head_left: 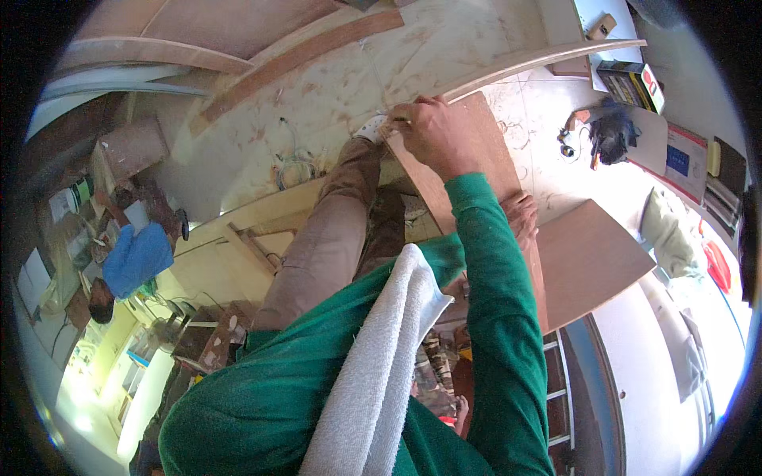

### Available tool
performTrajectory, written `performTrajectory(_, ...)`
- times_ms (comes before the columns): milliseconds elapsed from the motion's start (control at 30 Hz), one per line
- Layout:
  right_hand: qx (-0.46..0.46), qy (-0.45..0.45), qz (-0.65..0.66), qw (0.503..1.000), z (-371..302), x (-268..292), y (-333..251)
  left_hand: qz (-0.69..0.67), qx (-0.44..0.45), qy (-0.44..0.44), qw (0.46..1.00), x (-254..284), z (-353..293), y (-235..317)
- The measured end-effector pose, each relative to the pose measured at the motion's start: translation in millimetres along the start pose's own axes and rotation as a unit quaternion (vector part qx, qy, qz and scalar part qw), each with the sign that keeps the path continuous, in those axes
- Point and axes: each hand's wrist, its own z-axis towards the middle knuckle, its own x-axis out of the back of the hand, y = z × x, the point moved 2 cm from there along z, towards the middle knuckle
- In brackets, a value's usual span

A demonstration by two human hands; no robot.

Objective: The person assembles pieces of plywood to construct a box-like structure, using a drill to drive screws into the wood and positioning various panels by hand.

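A brown wooden board (484, 143) slants across the space in front of me, its near part running down behind my right sleeve. At its far left corner is my right hand (436, 133), with fingers curled closed; what they hold is too small to make out. My left arm passes beneath the right one. Beyond the sleeve, my left hand (520, 218) grips the board's right edge, partly hidden. Touching or close to that edge is a second wooden panel (591, 266). A long thin wooden strip (548, 59) extends from behind the right hand toward the upper right.
A dusty floor (333, 87) holds loose cable (295, 170) and wooden pieces (309, 67). To the right lie a black bag-like bundle (613, 133) and boxes (686, 163). A person in blue (139, 258) is at left. Someone in camouflage (435, 369) is below my arms. A white towel (373, 373) hangs from my shoulder.
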Motion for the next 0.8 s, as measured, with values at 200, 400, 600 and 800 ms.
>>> performTrajectory(200, 0.012, 0.050, -0.118, 0.992, -12.6, 17.8, 4.8, -0.007, -0.079, 0.003, 0.997, 0.9, 9.3, 67.6)
performTrajectory(400, -0.287, 0.254, 0.191, 0.903, -127.0, 132.8, -34.7, -0.033, -0.246, 0.006, 0.969, 7.8, -36.5, 200.5)
performTrajectory(600, -0.344, 0.476, 0.316, 0.745, -298.4, 183.5, -115.8, -0.005, -0.461, 0.032, 0.887, 68.8, -106.7, 319.5)
performTrajectory(800, -0.252, 0.562, 0.311, 0.724, -343.6, 239.3, -190.1, -0.055, -0.519, -0.179, 0.834, 140.7, -163.6, 297.5)
